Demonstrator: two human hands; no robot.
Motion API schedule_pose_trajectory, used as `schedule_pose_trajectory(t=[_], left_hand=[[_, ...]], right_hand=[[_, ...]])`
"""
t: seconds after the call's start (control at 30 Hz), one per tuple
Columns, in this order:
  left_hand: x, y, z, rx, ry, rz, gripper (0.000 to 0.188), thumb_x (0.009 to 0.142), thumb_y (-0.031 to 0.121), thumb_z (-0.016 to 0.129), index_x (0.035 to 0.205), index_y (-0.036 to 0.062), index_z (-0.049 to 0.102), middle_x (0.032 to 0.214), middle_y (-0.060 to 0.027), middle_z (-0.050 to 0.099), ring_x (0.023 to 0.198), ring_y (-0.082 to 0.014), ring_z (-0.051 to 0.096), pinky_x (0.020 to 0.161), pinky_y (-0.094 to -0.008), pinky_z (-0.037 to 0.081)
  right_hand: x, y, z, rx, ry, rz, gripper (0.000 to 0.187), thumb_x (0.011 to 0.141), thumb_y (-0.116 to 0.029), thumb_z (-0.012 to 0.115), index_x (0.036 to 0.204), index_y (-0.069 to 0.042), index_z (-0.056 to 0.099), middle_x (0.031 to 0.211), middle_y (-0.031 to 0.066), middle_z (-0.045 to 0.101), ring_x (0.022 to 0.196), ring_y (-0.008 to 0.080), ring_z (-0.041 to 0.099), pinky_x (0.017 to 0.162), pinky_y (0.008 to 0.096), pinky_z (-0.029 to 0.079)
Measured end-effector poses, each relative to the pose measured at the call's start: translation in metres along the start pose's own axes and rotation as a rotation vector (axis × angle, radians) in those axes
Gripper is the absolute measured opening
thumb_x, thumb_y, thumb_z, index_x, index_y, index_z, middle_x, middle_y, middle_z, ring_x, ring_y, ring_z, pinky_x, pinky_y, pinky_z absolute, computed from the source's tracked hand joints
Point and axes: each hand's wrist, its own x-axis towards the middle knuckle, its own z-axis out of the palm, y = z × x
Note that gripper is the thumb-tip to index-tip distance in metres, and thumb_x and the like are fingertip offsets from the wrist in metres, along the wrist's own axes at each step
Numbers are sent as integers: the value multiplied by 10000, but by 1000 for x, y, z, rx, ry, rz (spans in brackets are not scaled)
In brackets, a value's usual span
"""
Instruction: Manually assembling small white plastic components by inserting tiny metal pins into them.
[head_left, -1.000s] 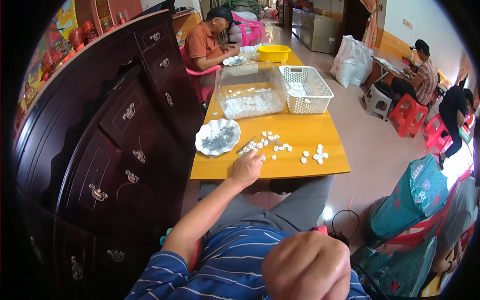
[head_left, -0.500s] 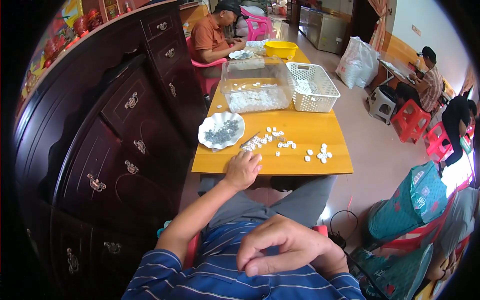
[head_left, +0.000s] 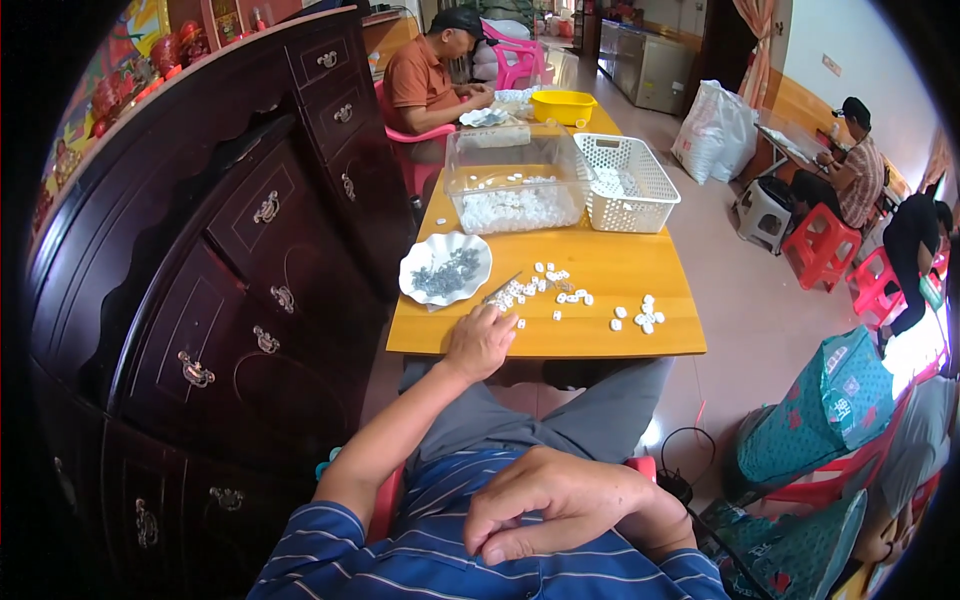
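Observation:
My left hand (head_left: 481, 340) rests on the front edge of the wooden table (head_left: 640, 272), fingers bent and close together, their tips hidden. Just right of its thumb lies one small white piece with holes (head_left: 521, 323). More such white pieces (head_left: 515, 292) are strewn beyond the fingers, beside a thin dark stick (head_left: 503, 287). A white scalloped dish (head_left: 481, 284) of small grey parts stands to the far left of that hand. Close to my striped shirt, my right hand (head_left: 560, 500) is curled, thumb near forefinger; anything between them is hidden.
Behind the loose pieces stand a clear plastic bin (head_left: 515, 205) with white pieces and a white perforated basket (head_left: 625, 215). Farther back is a yellow tub (head_left: 562, 105), with a person in orange (head_left: 418, 78) beside it. A dark cabinet (head_left: 240, 330) borders the left; teal bags (head_left: 815, 410) stand right.
A white piece now shows beside my left thumb. My right hand has turned and lowered slightly, narrowing the gap between thumb and forefinger. The whole view has shifted a little.

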Motion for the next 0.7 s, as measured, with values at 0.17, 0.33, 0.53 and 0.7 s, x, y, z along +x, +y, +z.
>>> schedule_pose_trajectory(t=[0.17,0.33,0.53,0.7], left_hand=[[-3,-3,0,33,7,31,290,888,229,728,1158,125,712,992,-74,615,966,-305,624,793,-452,520],[-15,-2,-13,55,-27,77,344,860,331,768,1138,132,730,988,-73,619,951,-289,629,781,-432,519],[-24,1,-12,-25,28,175,295,782,280,837,1007,119,736,906,-43,616,862,-256,633,745,-395,521],[-27,8,-7,-27,100,200,194,780,193,834,909,129,704,852,-33,612,811,-246,633,703,-377,520]], right_hand=[[-7,2,-28,-63,134,150,162,990,-163,734,1044,-9,735,980,92,761,884,179,728,746,314,549],[-29,48,-77,11,728,309,185,1039,-197,671,1076,-19,704,892,11,693,815,66,645,729,233,536],[-66,98,-124,-98,1128,369,209,998,-245,694,989,-36,704,826,2,676,762,83,609,695,233,485],[-78,113,-130,-112,1165,390,222,991,-269,697,963,-49,704,795,-1,668,728,77,581,670,231,472]])
